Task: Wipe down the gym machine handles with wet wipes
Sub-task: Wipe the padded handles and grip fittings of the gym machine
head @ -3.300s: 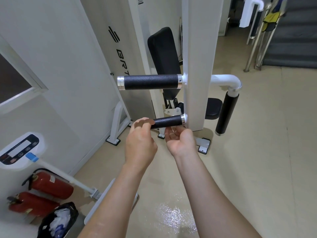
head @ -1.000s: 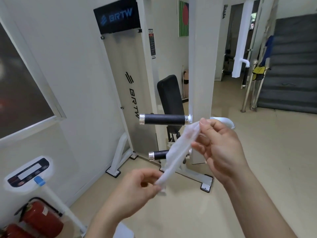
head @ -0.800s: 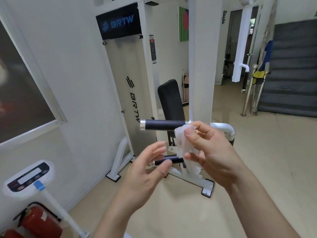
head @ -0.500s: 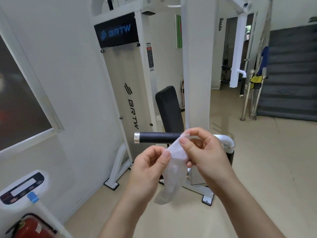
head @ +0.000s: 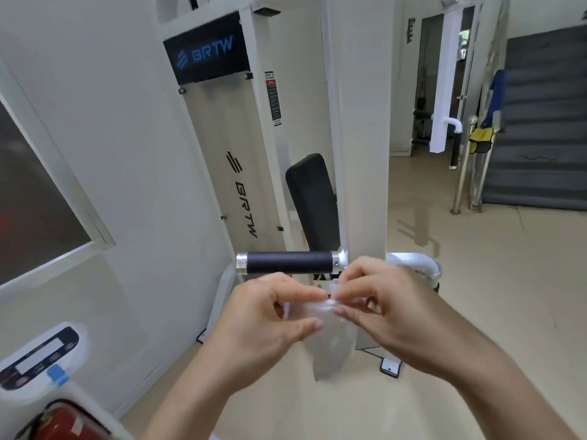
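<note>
A white wet wipe point(head: 330, 341) hangs between my two hands, just below the machine's upper black handle point(head: 289, 262). My left hand point(head: 270, 315) pinches the wipe's top edge between thumb and fingers. My right hand point(head: 390, 306) pinches the same edge from the right, fingertips almost meeting the left ones. Neither the wipe nor my hands touch the handle, which sticks out leftward from the white upright post point(head: 359, 154) and has silver end caps. My hands hide the lower handle.
The white BRTW machine panel point(head: 235, 160) and black back pad point(head: 313, 201) stand behind the handle. A white scale console point(head: 38, 360) and a red fire extinguisher point(head: 66, 420) sit at the lower left. Grey stairs point(head: 543, 122) and steel railing posts point(head: 463, 166) lie at the right.
I let go of the lower handle, raised both hands and my view, stretched the wipe out, then gathered it. Now both hands pinch its top edge close together under the upper handle.
</note>
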The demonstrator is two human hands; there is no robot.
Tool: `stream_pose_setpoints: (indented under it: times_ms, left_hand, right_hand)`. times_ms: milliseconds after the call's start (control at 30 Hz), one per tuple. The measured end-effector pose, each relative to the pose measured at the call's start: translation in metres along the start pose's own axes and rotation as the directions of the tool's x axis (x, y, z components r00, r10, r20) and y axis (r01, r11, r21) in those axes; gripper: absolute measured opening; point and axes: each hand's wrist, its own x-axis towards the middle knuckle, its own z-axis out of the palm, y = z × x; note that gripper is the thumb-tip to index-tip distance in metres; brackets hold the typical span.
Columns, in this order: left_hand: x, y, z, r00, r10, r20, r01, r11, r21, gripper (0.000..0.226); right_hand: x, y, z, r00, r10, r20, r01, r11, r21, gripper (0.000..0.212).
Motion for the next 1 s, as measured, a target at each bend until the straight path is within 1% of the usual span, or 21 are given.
stream_pose_setpoints:
  times_ms: [33,67,100,133,200,233,300,367,433,500,533,600,633,667,700,767,800,833,867,933,1000]
  left_hand:
    - [0.003,-0.002,0.000,0.992,0.112,-0.061,-0.099,0.977,0.188,0.019]
    - [0.007,-0.003,-0.001,0.970,0.218,-0.108,-0.171,0.927,0.335,0.010]
    - [0.013,-0.003,-0.002,0.947,0.289,-0.140,-0.204,0.879,0.431,0.002]
    - [0.021,-0.002,-0.002,0.926,0.328,-0.185,-0.198,0.841,0.503,0.009]
    - [0.039,-0.002,0.001,0.895,0.349,-0.277,-0.142,0.813,0.565,0.015]
    - [0.048,-0.002,0.004,0.884,0.348,-0.312,-0.120,0.813,0.569,0.011]
    - [0.065,-0.002,0.014,0.888,0.327,-0.324,-0.096,0.820,0.565,0.001]
    - [0.076,-0.003,0.026,0.895,0.335,-0.295,-0.106,0.802,0.588,0.006]
    - [0.081,-0.004,0.033,0.909,0.317,-0.271,-0.100,0.796,0.597,0.010]
    - [0.078,-0.006,0.033,0.924,0.340,-0.177,-0.157,0.757,0.634,0.002]
    - [0.074,-0.006,0.030,0.929,0.355,-0.105,-0.200,0.718,0.667,0.011]
    - [0.064,-0.009,0.026,0.930,0.365,0.051,-0.291,0.643,0.708,0.024]
    - [0.059,-0.010,0.026,0.924,0.373,0.085,-0.317,0.619,0.719,0.026]
    - [0.055,-0.009,0.027,0.920,0.379,0.102,-0.327,0.595,0.734,0.027]
    - [0.054,-0.010,0.030,0.913,0.394,0.105,-0.330,0.560,0.760,0.029]
    - [0.059,-0.010,0.038,0.902,0.423,0.089,-0.314,0.500,0.807,0.033]
    - [0.063,-0.011,0.041,0.895,0.441,0.062,-0.302,0.498,0.813,0.031]
    - [0.068,-0.011,0.043,0.892,0.451,0.036,-0.291,0.509,0.810,0.027]
    - [0.071,-0.013,0.043,0.897,0.442,0.020,-0.280,0.530,0.800,0.021]
    - [0.073,-0.019,0.041,0.898,0.439,0.022,-0.296,0.568,0.768,0.014]
    - [0.070,-0.023,0.036,0.897,0.438,0.053,-0.340,0.610,0.716,0.024]
  right_hand:
    - [0.002,0.001,-0.003,1.000,-0.010,-0.024,0.009,0.999,-0.034,0.007]
    - [0.005,0.002,-0.004,0.998,-0.004,-0.064,0.002,0.999,-0.040,0.010]
    - [0.009,0.002,-0.003,0.992,0.006,-0.122,-0.010,0.999,-0.032,0.013]
    - [0.012,0.002,0.001,0.979,0.005,-0.203,-0.010,1.000,-0.027,0.016]
    - [0.018,0.002,0.016,0.931,-0.010,-0.364,-0.029,0.995,-0.101,0.024]
    - [0.021,0.001,0.024,0.906,-0.024,-0.423,-0.048,0.986,-0.159,0.027]
    - [0.025,0.004,0.041,0.865,-0.040,-0.500,-0.089,0.969,-0.232,0.028]
    - [0.028,0.009,0.055,0.850,-0.026,-0.527,-0.138,0.953,-0.270,0.031]
    - [0.030,0.013,0.063,0.849,0.012,-0.528,-0.202,0.931,-0.303,0.028]
    - [0.029,0.013,0.064,0.860,0.044,-0.508,-0.245,0.910,-0.335,0.032]
    - [0.028,0.012,0.061,0.879,0.065,-0.472,-0.243,0.913,-0.329,0.038]
    - [0.026,0.012,0.054,0.930,0.123,-0.346,-0.219,0.942,-0.254,0.045]
    - [0.023,0.012,0.050,0.938,0.144,-0.316,-0.211,0.959,-0.188,0.045]
    - [0.018,0.013,0.046,0.924,0.121,-0.363,-0.185,0.972,-0.147,0.041]
    - [0.013,0.013,0.043,0.884,0.093,-0.459,-0.162,0.980,-0.115,0.035]
    - [0.007,0.019,0.038,0.757,0.051,-0.651,-0.124,0.990,-0.066,0.024]
    - [0.007,0.022,0.036,0.712,0.064,-0.699,-0.127,0.991,-0.039,0.024]
    - [0.008,0.023,0.035,0.690,0.092,-0.718,-0.139,0.990,-0.007,0.031]
    - [0.011,0.026,0.035,0.688,0.138,-0.712,-0.158,0.987,0.038,0.041]
    - [0.020,0.026,0.034,0.726,0.245,-0.643,-0.172,0.969,0.175,0.060]
    - [0.027,0.022,0.034,0.764,0.310,-0.566,-0.159,0.941,0.300,0.068]
